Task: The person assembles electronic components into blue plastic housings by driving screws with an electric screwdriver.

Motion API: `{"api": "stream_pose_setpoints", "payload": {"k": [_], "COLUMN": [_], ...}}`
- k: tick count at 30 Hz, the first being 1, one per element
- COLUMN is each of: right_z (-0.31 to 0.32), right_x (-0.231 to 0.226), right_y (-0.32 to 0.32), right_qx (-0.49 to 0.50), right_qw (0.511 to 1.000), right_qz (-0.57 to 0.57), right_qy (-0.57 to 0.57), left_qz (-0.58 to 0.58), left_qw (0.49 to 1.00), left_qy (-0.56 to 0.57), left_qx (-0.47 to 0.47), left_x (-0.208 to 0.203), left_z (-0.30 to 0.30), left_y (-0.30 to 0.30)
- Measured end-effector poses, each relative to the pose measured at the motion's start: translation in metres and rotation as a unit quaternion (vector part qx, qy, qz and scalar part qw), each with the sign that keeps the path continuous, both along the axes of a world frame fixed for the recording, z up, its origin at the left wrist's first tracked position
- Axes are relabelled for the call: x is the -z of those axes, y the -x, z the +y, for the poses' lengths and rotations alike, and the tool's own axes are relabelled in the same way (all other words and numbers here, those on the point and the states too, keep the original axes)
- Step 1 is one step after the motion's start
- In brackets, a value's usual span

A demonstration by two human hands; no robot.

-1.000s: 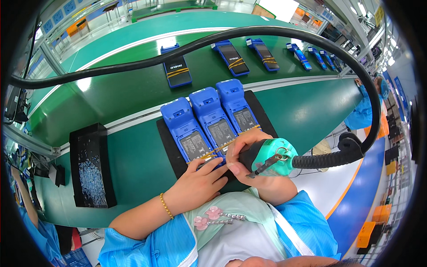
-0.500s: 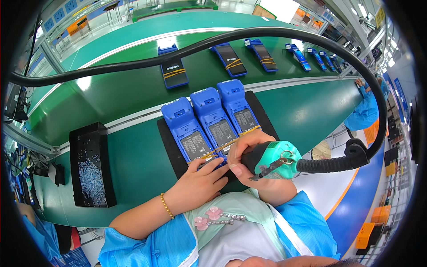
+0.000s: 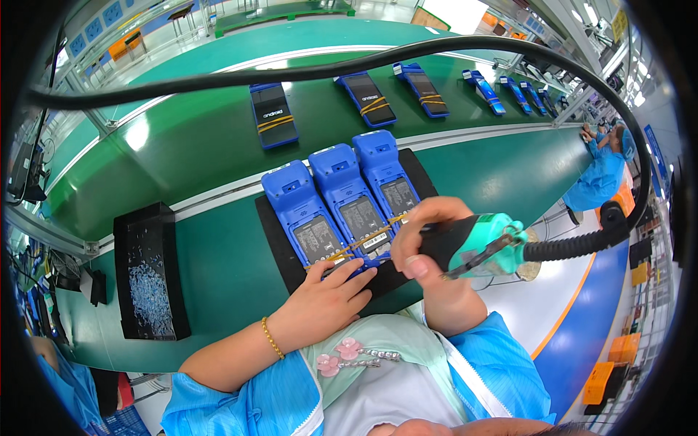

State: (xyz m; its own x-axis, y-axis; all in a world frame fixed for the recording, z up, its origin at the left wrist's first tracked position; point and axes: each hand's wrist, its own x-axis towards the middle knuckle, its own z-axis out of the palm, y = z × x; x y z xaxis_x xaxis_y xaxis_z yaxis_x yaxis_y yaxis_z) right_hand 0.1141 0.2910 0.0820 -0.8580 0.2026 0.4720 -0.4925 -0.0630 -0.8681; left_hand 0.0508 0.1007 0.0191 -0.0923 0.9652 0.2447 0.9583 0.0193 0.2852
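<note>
Three blue handheld payment terminals lie face down side by side on a black mat: a left one [image 3: 297, 203], a middle one [image 3: 345, 185] and a right one [image 3: 382, 163]. Yellow rubber bands [image 3: 367, 242] cross their lower parts. Across the lower ends of the left and middle terminals lies my left hand [image 3: 334, 294], fingers spread and touching them. My right hand [image 3: 429, 240] is wrapped round a green and black electric screwdriver [image 3: 472, 247], tilted with its cabled end to the right. The screwdriver's tip is hidden behind the hand, so contact with a terminal cannot be told.
On the left stands a black tray [image 3: 149, 291] with many small screws. Beyond a metal rail, a green conveyor carries several blue terminals [image 3: 275, 116]. A thick black cable [image 3: 291, 75] arches over the bench to the screwdriver. A co-worker [image 3: 600, 171] in blue sits at the far right.
My right hand and the screwdriver have moved right, and the tool leans further over. The cable has shifted with it. Terminals on the conveyor have slid slightly left. My left hand stays put.
</note>
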Motion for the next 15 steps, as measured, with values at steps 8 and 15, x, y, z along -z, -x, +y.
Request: {"api": "stream_pose_setpoints", "payload": {"k": [8, 15], "right_z": [0.024, 0.037], "right_x": [0.003, 0.008], "right_y": [-0.009, -0.005], "right_qx": [0.082, 0.086], "right_qw": [0.996, 0.996], "right_qz": [0.025, 0.035], "right_qy": [0.018, -0.015], "left_qz": [0.055, 0.037], "left_qw": [0.998, 0.999], "left_qy": [0.025, 0.021], "left_qx": [0.018, 0.024], "left_x": [-0.004, -0.008], "left_z": [0.017, 0.035], "left_y": [-0.003, -0.004]}}
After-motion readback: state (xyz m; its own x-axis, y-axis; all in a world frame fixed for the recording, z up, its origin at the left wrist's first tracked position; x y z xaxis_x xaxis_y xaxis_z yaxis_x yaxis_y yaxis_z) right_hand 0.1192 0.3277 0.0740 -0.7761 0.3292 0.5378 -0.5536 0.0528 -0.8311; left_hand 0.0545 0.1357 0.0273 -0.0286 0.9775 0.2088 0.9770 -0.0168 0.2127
